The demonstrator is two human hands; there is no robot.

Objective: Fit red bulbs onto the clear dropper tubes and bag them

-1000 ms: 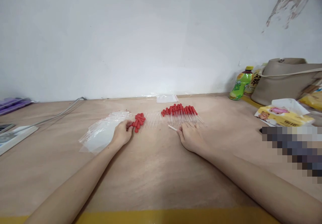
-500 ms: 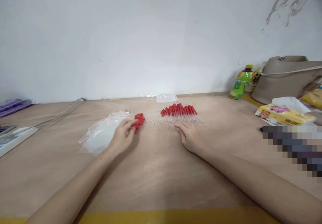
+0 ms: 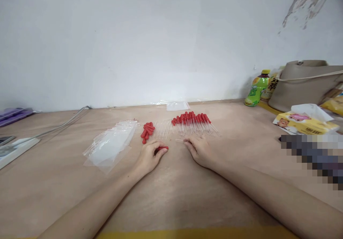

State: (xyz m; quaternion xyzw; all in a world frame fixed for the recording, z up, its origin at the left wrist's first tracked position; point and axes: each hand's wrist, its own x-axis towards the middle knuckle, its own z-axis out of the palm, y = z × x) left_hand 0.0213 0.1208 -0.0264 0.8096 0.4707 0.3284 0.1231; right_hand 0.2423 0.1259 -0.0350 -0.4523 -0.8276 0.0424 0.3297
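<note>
Between the fingers of my left hand is a red rubber bulb, its tip pointing right. My right hand pinches a thin clear glass tube, whose end faces the bulb across a small gap. Just behind my left hand lies a small pile of loose red bulbs. Beside that pile is a row of bare clear tubes. Beyond my right hand, several droppers with red bulbs lie side by side, bulbs toward the wall.
Clear zip bags are fanned out on the left, with another bag by the wall. A power strip and cable are far left. At right stand a green bottle, a tissue pack and a beige handbag.
My left hand has come away from the bulb pile, moving right and nearer with one red bulb. My right hand has shifted slightly nearer, and the tube in it now points left.
</note>
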